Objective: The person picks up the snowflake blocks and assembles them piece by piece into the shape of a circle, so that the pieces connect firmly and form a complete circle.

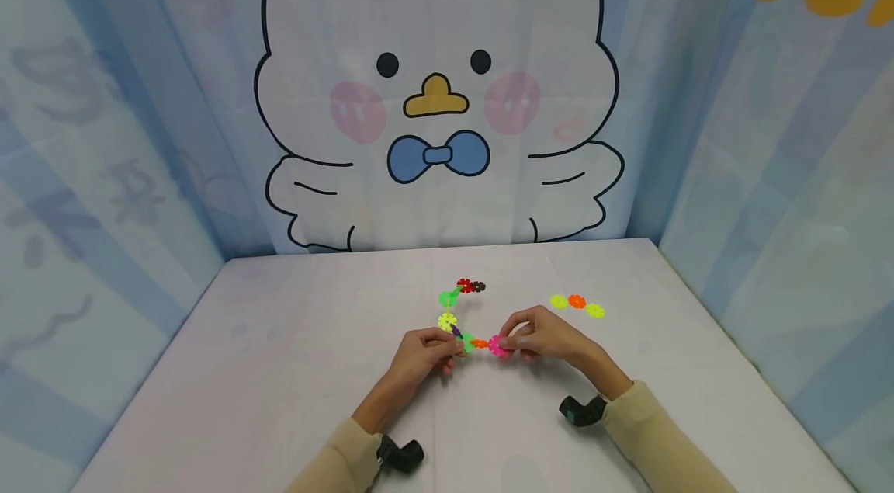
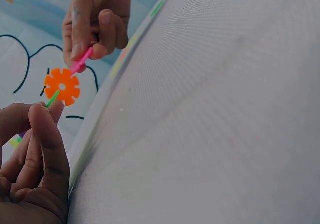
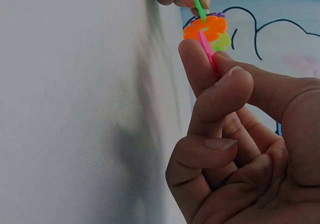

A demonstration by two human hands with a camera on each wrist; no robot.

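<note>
A chain of notched plastic snowflake discs lies between my hands. My left hand pinches a green disc by its edge. My right hand grips a pink disc between thumb and fingers. Between these two sits an orange disc, with the pink and green ones slotted into it edge-on, as both wrist views show. From the green disc the chain bends away through a purple disc, a yellow one and green pieces. A red disc and a dark brown disc form its far end.
To the right on the white table lies a short row: a yellow disc, an orange-red disc and another yellow disc. A cloth backdrop with a cartoon bird rises behind the table, and curtains hang at both sides.
</note>
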